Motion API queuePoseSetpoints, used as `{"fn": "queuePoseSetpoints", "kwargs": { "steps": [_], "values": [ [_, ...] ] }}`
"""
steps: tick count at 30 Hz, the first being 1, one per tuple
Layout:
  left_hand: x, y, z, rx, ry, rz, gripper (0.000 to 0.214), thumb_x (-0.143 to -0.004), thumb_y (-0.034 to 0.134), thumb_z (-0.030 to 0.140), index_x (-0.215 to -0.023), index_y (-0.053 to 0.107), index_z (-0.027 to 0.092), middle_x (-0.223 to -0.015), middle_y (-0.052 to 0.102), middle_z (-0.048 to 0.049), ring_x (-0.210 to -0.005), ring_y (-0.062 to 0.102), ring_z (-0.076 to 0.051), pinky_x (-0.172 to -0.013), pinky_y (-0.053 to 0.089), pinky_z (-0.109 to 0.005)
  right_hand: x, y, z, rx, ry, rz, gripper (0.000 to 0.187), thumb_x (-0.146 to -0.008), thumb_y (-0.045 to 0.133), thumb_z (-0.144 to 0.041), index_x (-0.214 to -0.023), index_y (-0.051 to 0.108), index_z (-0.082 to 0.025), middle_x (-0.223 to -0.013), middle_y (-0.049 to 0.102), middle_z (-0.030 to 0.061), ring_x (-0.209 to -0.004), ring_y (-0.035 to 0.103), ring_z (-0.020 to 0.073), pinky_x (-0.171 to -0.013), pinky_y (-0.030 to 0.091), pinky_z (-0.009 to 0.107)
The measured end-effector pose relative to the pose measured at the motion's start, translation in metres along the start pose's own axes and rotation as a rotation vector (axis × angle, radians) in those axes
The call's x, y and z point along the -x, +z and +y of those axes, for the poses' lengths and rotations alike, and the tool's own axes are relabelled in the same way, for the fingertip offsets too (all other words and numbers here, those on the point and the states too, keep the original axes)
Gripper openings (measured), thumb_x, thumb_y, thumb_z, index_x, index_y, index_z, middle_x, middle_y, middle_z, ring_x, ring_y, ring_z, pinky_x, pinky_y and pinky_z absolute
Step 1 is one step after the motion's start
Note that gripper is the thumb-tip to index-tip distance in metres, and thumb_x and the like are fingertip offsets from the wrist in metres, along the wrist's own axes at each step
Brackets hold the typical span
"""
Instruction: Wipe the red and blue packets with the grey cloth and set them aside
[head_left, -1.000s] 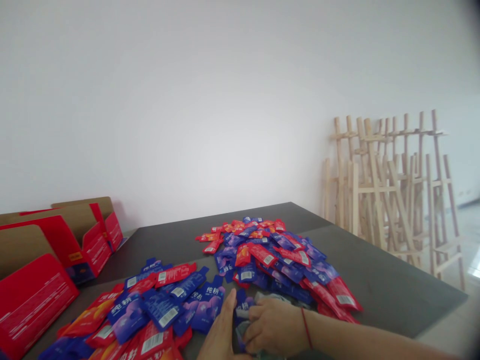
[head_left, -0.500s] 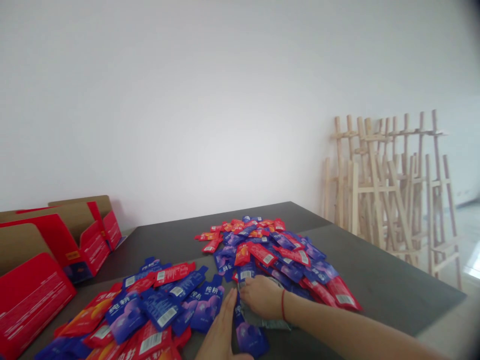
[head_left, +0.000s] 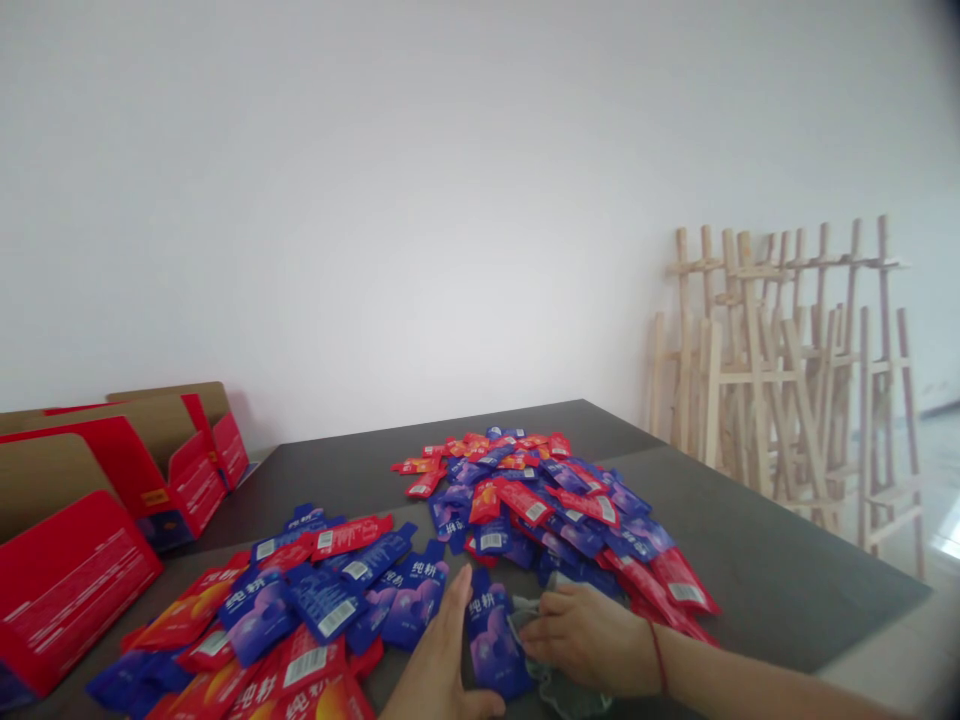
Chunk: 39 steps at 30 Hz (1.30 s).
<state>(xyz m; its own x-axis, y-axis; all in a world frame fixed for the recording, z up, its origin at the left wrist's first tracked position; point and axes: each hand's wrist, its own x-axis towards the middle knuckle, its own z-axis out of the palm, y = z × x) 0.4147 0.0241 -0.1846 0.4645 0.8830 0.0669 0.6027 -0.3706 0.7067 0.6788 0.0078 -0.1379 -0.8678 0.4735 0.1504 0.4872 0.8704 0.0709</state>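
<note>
My left hand (head_left: 441,662) stands on edge over the table with its fingers stretched out and its thumb apart. A purple-blue sachet (head_left: 496,645) lies flat just right of it, between my two hands. My right hand (head_left: 592,640), with a red cord at the wrist, has its fingers curled onto a crumpled grey-green cloth (head_left: 564,692) pressed on the tabletop. Left of my left hand spreads a pile of red and purple-blue sachets (head_left: 326,605). A second pile of such sachets (head_left: 559,515) lies beyond my right hand.
Several open red cardboard boxes (head_left: 82,590) stand at the left of the dark table (head_left: 757,530). Behind the table is a white wall (head_left: 420,230). Wooden easels (head_left: 757,380) lean together on the right, past the table's edge.
My right hand has moved right and nearer to me with the cloth, away from the far pile. The sachet between my hands now shows fully. My left hand has barely moved.
</note>
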Motion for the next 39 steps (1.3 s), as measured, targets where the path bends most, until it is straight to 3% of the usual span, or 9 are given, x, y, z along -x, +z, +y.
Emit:
{"fn": "queuePoseSetpoints", "kwargs": {
  "steps": [3,9,12,22,26,30,33,36,39],
  "values": [
    [0.000,-0.001,0.000,0.011,-0.002,0.009,0.133,-0.052,0.087,0.010,-0.158,0.008,0.017,-0.164,0.022,-0.0204,-0.151,0.024,-0.031,-0.125,0.022,-0.048,-0.025,0.002,0.003,0.051,0.053,-0.007,0.022,-0.094,0.058,-0.027,-0.114,0.064,-0.020,-0.116,0.072,0.0025,-0.091,0.057,0.0208,-0.069,0.037,0.036],
    [-0.001,0.001,-0.010,0.017,0.046,-0.001,0.135,-0.052,0.087,0.011,-0.159,0.006,0.018,-0.165,0.020,-0.0201,-0.151,0.024,-0.032,-0.124,0.024,-0.048,-0.043,0.002,-0.017,0.080,-0.230,0.056,0.009,-0.095,0.060,-0.025,-0.100,0.065,-0.019,-0.105,0.073,-0.0013,-0.093,0.054,0.0184,-0.068,0.037,0.036],
    [-0.002,0.001,-0.014,-0.003,0.052,-0.013,0.133,-0.053,0.086,0.012,-0.159,0.006,0.017,-0.165,0.018,-0.0206,-0.152,0.020,-0.032,-0.124,0.023,-0.049,-0.043,0.002,-0.015,0.073,-0.274,0.062,0.008,-0.094,0.062,-0.024,-0.101,0.064,-0.020,-0.111,0.072,-0.0049,-0.095,0.054,0.0177,-0.070,0.038,0.035],
    [-0.008,0.002,-0.004,-0.060,-0.006,-0.021,0.135,-0.050,0.087,0.013,-0.158,0.007,0.015,-0.167,0.009,-0.0206,-0.154,0.009,-0.033,-0.126,0.015,-0.050,-0.086,0.010,0.032,0.101,0.119,-0.068,0.016,-0.089,0.058,-0.018,-0.102,0.067,-0.015,-0.098,0.072,0.0075,-0.092,0.059,0.0238,-0.066,0.037,0.034],
    [-0.010,0.005,-0.012,-0.073,0.004,-0.011,0.135,-0.049,0.088,0.013,-0.158,0.010,0.015,-0.167,0.010,-0.0211,-0.154,0.011,-0.032,-0.126,0.017,-0.050,-0.074,0.009,0.029,0.089,0.110,-0.057,0.020,-0.090,0.056,-0.020,-0.106,0.066,-0.015,-0.102,0.072,0.0076,-0.095,0.058,0.0242,-0.068,0.038,0.035],
    [-0.012,0.008,-0.017,-0.069,0.025,0.011,0.134,-0.049,0.088,0.013,-0.158,0.010,0.012,-0.166,0.010,-0.0225,-0.154,0.014,-0.031,-0.126,0.019,-0.047,-0.044,0.009,0.003,-0.003,-0.057,0.028,0.028,-0.094,0.056,-0.026,-0.120,0.062,-0.021,-0.118,0.071,0.0017,-0.096,0.057,0.0216,-0.072,0.038,0.035],
    [-0.008,0.004,-0.010,-0.079,-0.001,-0.017,0.131,-0.051,0.086,0.015,-0.157,0.010,0.007,-0.166,0.011,-0.0237,-0.153,0.017,-0.030,-0.125,0.021,-0.044,-0.019,0.009,-0.018,-0.065,-0.119,0.071,0.026,-0.103,0.045,-0.032,-0.123,0.061,-0.027,-0.115,0.073,-0.0021,-0.095,0.059,0.0199,-0.074,0.037,0.035],
    [-0.002,-0.005,0.001,-0.098,-0.048,-0.056,0.121,-0.054,0.079,0.013,-0.157,0.015,0.008,-0.166,0.016,-0.0207,-0.153,0.020,-0.028,-0.125,0.020,-0.042,-0.005,0.008,-0.023,-0.098,-0.081,0.043,0.026,-0.104,0.044,-0.034,-0.123,0.061,-0.029,-0.114,0.074,-0.0032,-0.094,0.060,0.0196,-0.077,0.038,0.034],
    [0.002,-0.017,0.017,-0.132,-0.095,-0.094,0.111,-0.057,0.074,0.015,-0.156,0.024,0.013,-0.165,0.021,-0.0161,-0.153,0.021,-0.027,-0.125,0.020,-0.042,-0.010,0.007,-0.010,-0.104,0.130,0.001,0.023,-0.095,0.054,-0.024,-0.114,0.065,-0.024,-0.113,0.073,0.0015,-0.095,0.060,0.0219,-0.079,0.040,0.033]
  ]
}}
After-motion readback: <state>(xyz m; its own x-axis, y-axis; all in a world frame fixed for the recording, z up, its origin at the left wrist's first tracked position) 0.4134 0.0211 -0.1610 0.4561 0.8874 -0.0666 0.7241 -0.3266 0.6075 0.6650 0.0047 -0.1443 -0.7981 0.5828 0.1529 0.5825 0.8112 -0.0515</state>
